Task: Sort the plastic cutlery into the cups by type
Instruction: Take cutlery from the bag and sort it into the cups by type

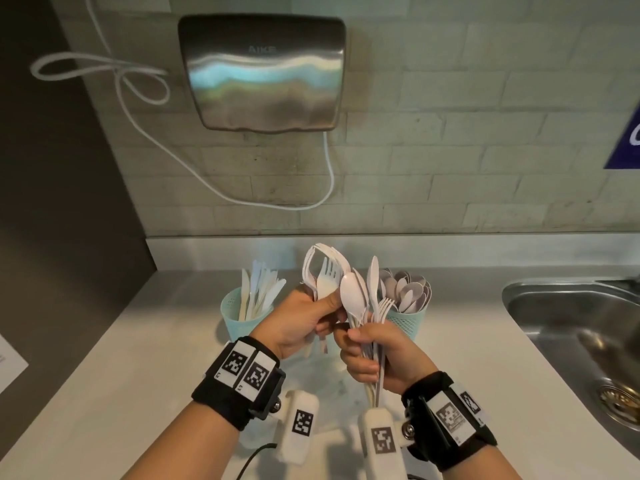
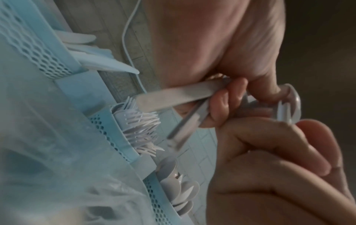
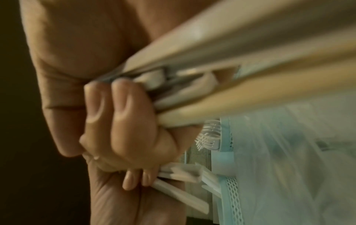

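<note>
Over the white counter (image 1: 138, 358), my left hand (image 1: 322, 320) grips a small bunch of white plastic cutlery, a fork (image 1: 327, 282) at its front. Touching it, my right hand (image 1: 360, 344) grips a larger mixed bunch with a spoon (image 1: 353, 296), a knife (image 1: 374, 278) and forks (image 1: 384, 306). Behind stand teal mesh cups: the knife cup (image 1: 233, 306) on the left and the spoon cup (image 1: 407, 323) on the right. The fork cup (image 2: 102, 126) between them is hidden by my hands in the head view. Right-hand fingers (image 3: 115, 114) wrap the handles (image 3: 231, 73).
A steel sink (image 1: 571, 323) is set in the counter at the right. A hand dryer (image 1: 263, 71) with a white cable (image 1: 225, 192) hangs on the tiled wall. Crumpled clear plastic (image 1: 329, 386) lies under my hands. A paper sheet (image 1: 7, 365) sits at the left edge.
</note>
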{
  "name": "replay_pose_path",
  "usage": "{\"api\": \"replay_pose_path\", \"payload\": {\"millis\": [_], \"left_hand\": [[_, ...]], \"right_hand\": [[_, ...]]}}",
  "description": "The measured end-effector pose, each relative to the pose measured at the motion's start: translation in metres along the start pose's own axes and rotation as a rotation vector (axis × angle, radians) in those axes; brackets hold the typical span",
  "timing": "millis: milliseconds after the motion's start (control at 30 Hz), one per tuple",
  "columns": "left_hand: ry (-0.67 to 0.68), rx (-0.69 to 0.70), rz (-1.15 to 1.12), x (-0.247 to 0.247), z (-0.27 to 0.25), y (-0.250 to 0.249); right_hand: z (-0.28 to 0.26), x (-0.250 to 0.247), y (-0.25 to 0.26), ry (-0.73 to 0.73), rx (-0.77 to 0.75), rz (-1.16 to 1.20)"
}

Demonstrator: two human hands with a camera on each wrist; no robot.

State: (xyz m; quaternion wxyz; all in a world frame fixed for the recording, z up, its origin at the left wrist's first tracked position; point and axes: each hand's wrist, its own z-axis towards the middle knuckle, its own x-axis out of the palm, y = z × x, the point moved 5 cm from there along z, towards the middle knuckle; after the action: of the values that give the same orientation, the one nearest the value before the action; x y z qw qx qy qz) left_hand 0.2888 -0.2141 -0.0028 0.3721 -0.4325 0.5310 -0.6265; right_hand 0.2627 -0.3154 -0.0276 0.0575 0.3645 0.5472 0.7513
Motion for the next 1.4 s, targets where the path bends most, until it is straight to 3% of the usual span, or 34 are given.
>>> {"api": "replay_pose_path", "payload": {"millis": [233, 433, 567, 667, 900, 1133, 1267, 1333, 1400], "left_hand": [[-0.016, 0.067, -0.026, -0.003, 0.000, -0.002], [-0.272, 0.099, 0.137, -0.009, 0.002, 0.001], [-0.432, 0.112, 0.021, -0.015, 0.002, 0.000], [-0.436, 0.120, -0.064, -0.019, 0.005, -0.006], [-0.384, 0.130, -0.100, -0.016, 0.007, -0.008], [-0.578, 0.326, -0.192, -0.035, 0.004, -0.038], [-0.610, 0.320, -0.159, -0.039, 0.003, -0.046], [-0.587, 0.296, -0.123, -0.036, 0.003, -0.045], [-0.535, 0.259, -0.094, -0.030, 0.002, -0.042]], "right_hand": [[0.001, -0.010, -0.005, -0.107, -0.014, 0.037], [0.006, -0.014, -0.009, -0.163, -0.035, 0.040], [0.006, -0.013, -0.010, -0.179, -0.012, -0.007], [0.005, -0.014, -0.015, -0.191, -0.006, -0.026], [0.006, -0.017, -0.014, -0.185, -0.014, 0.003], [-0.001, -0.021, -0.012, -0.063, -0.056, 0.264], [-0.003, -0.020, -0.006, -0.016, -0.100, 0.321], [-0.001, -0.023, -0.002, -0.129, -0.092, 0.242], [0.002, -0.028, 0.000, -0.346, -0.084, 0.014]]}}
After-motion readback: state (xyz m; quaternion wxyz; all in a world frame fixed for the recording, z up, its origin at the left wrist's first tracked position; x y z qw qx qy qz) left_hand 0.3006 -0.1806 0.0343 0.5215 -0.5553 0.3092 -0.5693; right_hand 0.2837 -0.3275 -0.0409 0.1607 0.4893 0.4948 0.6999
